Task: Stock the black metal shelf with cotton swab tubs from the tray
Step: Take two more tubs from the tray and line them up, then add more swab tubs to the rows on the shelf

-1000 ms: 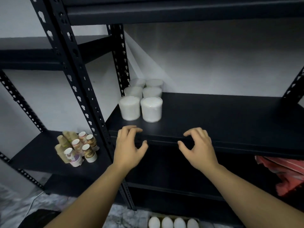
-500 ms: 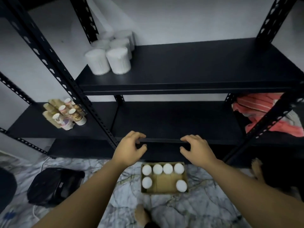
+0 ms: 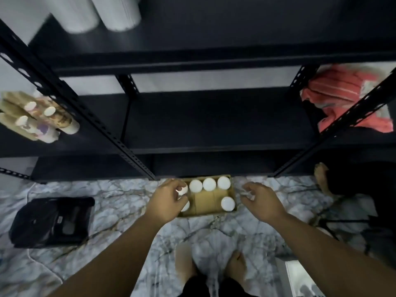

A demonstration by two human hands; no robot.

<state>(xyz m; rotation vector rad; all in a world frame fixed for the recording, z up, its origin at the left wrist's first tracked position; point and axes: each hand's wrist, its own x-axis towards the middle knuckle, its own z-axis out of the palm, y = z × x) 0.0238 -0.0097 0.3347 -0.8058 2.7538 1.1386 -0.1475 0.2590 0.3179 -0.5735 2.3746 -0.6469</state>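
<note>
While both hands reach low, left hand (image 3: 169,200) covers tubs (image 3: 209,184) at cardboard tray (image 3: 205,207)'s L edge; grasp unclear. Right hand (image 3: 260,200) hovers unclenched beside tray, w/ nothing in it.

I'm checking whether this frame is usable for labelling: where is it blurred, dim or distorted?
Head view: white cotton swab tubs on the black metal shelf at top left are smeared by motion blur; the shelf posts bow from wide-angle distortion; lighting is dim, though the white tub lids in the cardboard tray stay readable.

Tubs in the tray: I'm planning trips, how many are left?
6 show in the tray: three in the back row, one front right, two partly under the left hand.
</note>
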